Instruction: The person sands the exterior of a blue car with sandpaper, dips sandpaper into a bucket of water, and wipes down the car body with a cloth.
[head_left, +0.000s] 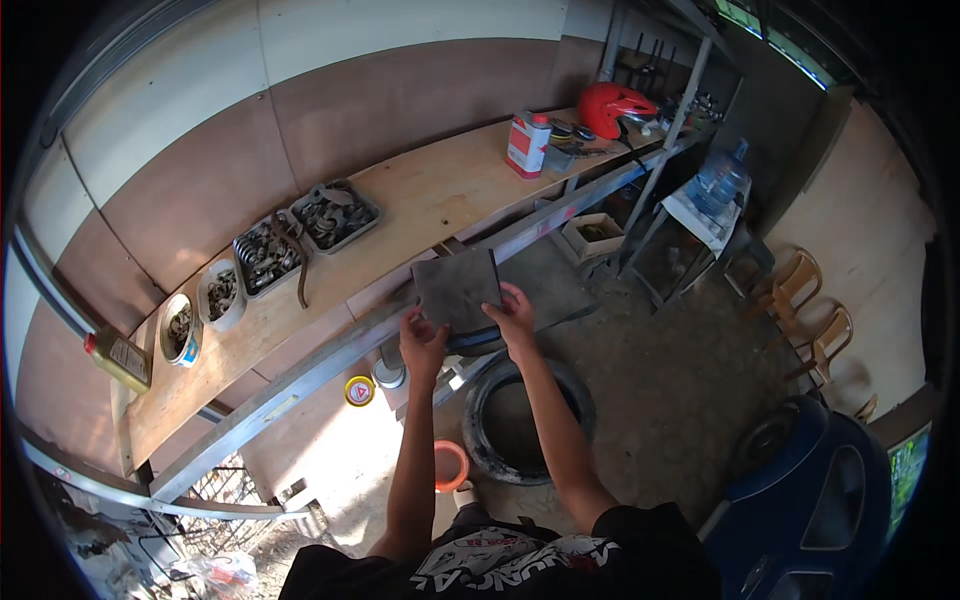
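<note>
White letters (520,556) stand on the black shirt (650,552), a red triangle (361,393) on the yellow-rimmed tin (360,391).

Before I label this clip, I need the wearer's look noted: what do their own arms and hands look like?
The left hand and right hand show no gloves or wristwear; the forearms are bare. The black shirt has short sleeves and mostly white print.

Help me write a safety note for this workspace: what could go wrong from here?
The dark flat piece might tip or slip, since the left hand and right hand hold it only near its closer end. The tyre lies on the floor close to the person's shoe, so a careless step could cause a trip.
</note>
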